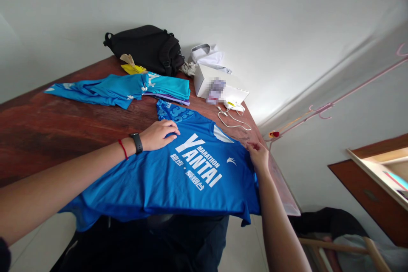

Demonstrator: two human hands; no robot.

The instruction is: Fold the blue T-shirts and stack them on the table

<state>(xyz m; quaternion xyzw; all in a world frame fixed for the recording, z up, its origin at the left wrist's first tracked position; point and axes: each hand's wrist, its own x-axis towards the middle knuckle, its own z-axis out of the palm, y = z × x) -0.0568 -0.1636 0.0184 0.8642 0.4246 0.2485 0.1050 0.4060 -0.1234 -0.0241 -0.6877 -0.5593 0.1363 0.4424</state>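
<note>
A blue T-shirt (191,170) with white "Yantai Marathon" lettering lies spread over the near part of the table, its lower side hanging past the front edge. My left hand (159,134), with a black band and a red string at the wrist, rests on the shirt near the patterned sleeve (175,112), fingers stretched out. At the shirt's other shoulder, right of the collar (222,134), my right hand (259,156) pinches the cloth between thumb and fingers. The far sleeve is partly hidden by my right forearm.
On the wooden table (63,131), folded teal clothes (168,87) lie behind the shirt. Further back are a black bag (143,49), a yellow item (133,69), a white box (202,80) and a white cable (236,126). A pink rail (360,80) runs along the right wall.
</note>
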